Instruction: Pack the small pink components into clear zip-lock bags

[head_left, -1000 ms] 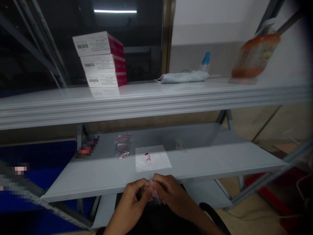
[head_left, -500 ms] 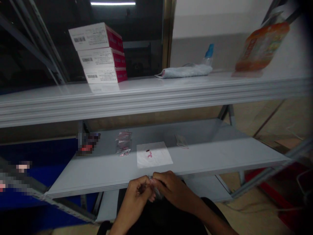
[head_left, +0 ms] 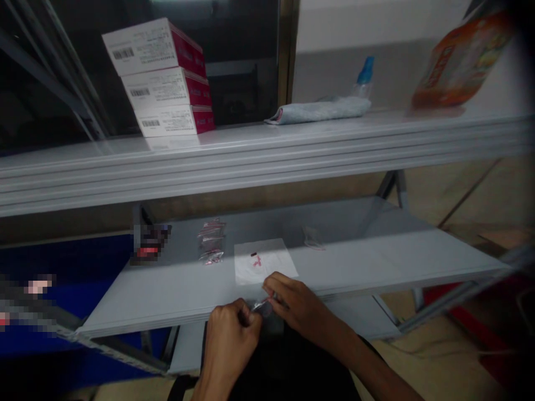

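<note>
We have both hands mostly closed: left hand (head_left: 233, 332) curled with thumb and fingers pinching one end of a small clear bag (head_left: 259, 304), right hand (head_left: 291, 299) pinching the other. Bag sits between them, just off the near edge of the surface (head_left: 368, 262). Labels: three stacked boxes (head_left: 161, 86) carry barcodes and print too small for us to read; orange container (head_left: 457, 69) has large lettering, blurred. White sheet (head_left: 246, 272) bears red marks we can't make out.
</note>
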The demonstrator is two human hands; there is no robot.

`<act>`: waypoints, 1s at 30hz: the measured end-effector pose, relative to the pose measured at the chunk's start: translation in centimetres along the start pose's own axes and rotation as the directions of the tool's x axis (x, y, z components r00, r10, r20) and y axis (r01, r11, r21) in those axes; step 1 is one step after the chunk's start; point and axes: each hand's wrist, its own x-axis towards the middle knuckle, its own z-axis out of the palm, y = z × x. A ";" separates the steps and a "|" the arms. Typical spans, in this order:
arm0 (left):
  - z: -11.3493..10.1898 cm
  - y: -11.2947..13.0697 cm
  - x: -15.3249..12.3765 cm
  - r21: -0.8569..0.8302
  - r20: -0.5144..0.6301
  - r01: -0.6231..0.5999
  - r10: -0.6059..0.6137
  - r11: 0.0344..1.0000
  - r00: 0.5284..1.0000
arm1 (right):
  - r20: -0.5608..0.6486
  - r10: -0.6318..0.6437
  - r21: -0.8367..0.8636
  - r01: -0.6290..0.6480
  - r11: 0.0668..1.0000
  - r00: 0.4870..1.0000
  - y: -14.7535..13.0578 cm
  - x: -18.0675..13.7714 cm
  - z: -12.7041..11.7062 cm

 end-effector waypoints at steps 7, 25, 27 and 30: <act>-0.9 -0.6 1.0 -0.168 -0.106 -0.071 0.054 0.983 0.993 | -0.053 0.026 0.472 0.002 0.882 0.998 0.1 1.1 0.2; 0.8 -4.8 7.9 -0.820 0.094 0.184 -0.190 0.542 0.977 | -0.006 0.276 0.759 -0.176 0.627 0.961 5.9 6.5 2.4; 0.8 -5.0 7.9 -0.809 0.086 0.184 -0.198 0.558 0.976 | -0.016 0.289 0.764 -0.174 0.621 0.957 6.1 6.7 3.0; 0.7 -5.2 7.7 -0.791 0.051 0.178 -0.227 0.586 0.973 | -0.059 0.336 0.770 -0.172 0.614 0.940 6.4 6.6 3.8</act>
